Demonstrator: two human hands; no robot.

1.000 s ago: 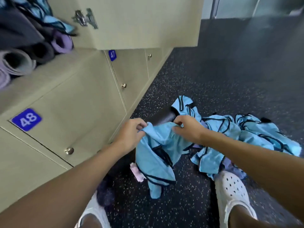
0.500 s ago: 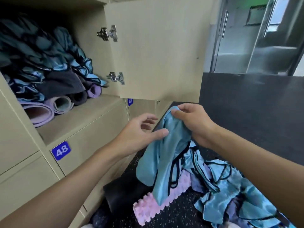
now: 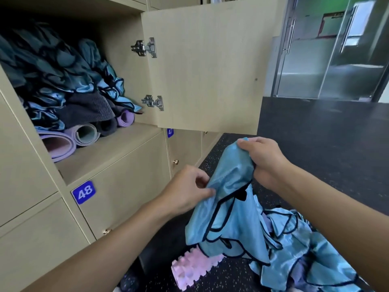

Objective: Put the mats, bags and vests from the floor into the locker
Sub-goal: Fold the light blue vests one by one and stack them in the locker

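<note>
**Desk:** What do we hold?

**Field:** One blue vest (image 3: 227, 207), lifted dead centre. Its black-trimmed tail hangs toward six o'clock, just above the things on the floor.

**Desk:** And our hands?

**Field:** Our right hand (image 3: 265, 163) clutches the bunched top of the cloth at one o'clock. Our left hand (image 3: 185, 192) pinches a fold at its nine o'clock edge, thumb against fingers.

**Desk:** Where is it bound?

**Field:** The open locker (image 3: 109, 157) at ten o'clock. Rolled mats (image 3: 84, 133) line its shelf under a heap of stowed vests (image 3: 52, 70). Its door (image 3: 206, 66) stands wide at twelve o'clock.

**Desk:** What lies below?

**Field:** A pile of vests (image 3: 305, 249) at five o'clock and a pink roller (image 3: 193, 268) at six. A dark roll (image 3: 153, 258) sits at seven, all on the speckled floor (image 3: 315, 144).

**Desk:** What could go wrong?

**Field:** We judge three risks. The hanging trim loops could catch the pile and drag a second vest along. The slick fabric could slip from our left hand's light pinch. And the locker already looks crammed, so a vest pushed on top might slide back out over the mats.
</note>
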